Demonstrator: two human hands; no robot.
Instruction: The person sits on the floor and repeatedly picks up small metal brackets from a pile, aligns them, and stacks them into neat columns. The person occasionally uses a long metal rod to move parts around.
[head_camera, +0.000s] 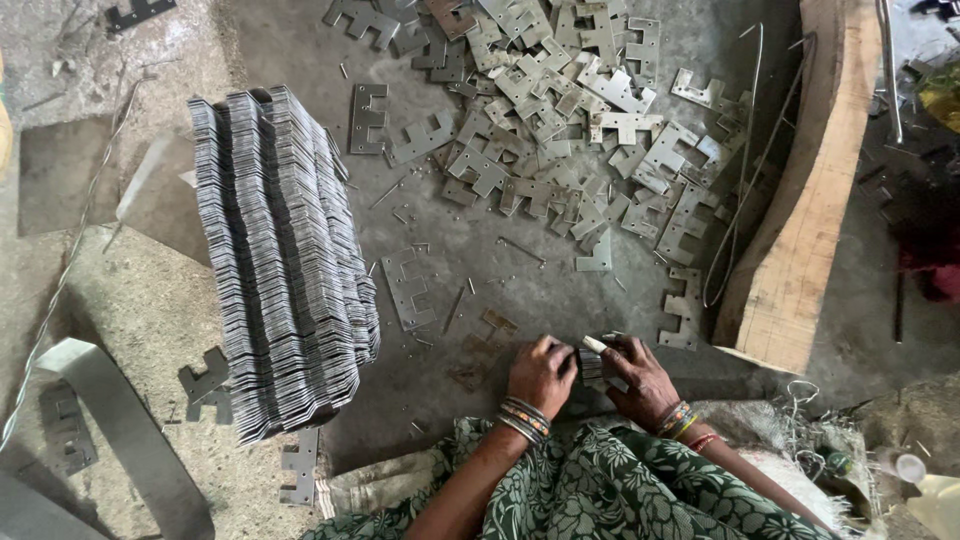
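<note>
Our left hand (541, 372) and right hand (636, 375) share a closed grip on small metal plates (592, 366), right of the tall plate stack (285, 260).

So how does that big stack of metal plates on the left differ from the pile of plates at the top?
The stack is packed tight, plates on edge in neat rows; the loose pile lies flat and scattered on the floor. The stack stands tall; the pile stays low and spread wide. Both look like the same grey notched plates, like the few the left hand and right hand hold.
</note>
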